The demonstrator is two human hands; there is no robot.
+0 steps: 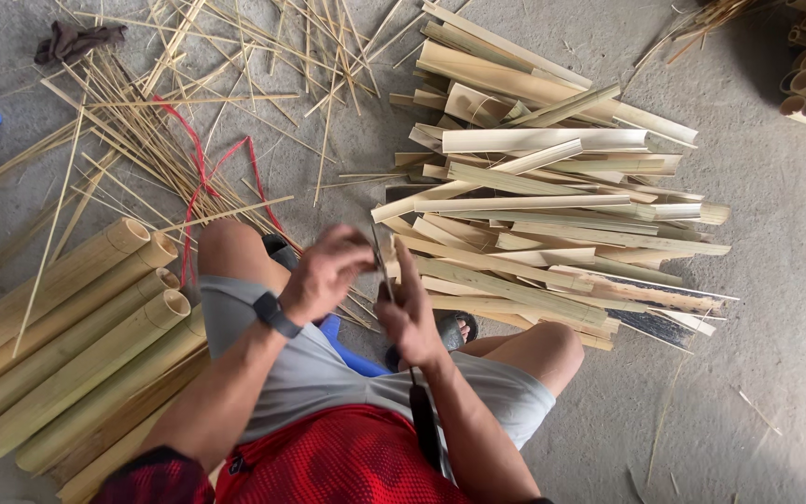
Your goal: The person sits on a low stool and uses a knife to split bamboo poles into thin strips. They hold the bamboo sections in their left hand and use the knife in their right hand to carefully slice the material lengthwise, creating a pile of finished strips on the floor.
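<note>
Just left of the split bamboo pile (pixel 552 215), both hands grip a thin strip (pixel 380 257), upright, long axis near-vertical w/ tip away from body. Left hand (pixel 328 273) fingers curled on it; right hand (pixel 409 313) closed round knife (pixel 419 411). Grey concrete floor (pixel 776 280).

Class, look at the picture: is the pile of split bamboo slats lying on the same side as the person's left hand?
No. The split bamboo slats are heaped beyond the right hand, while whole bamboo tubes lie beside the left hand.

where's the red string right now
In the head view the red string lies on the floor at upper left, tangled among the thin bamboo sticks, just above the whole bamboo poles and the person's left knee.
</note>
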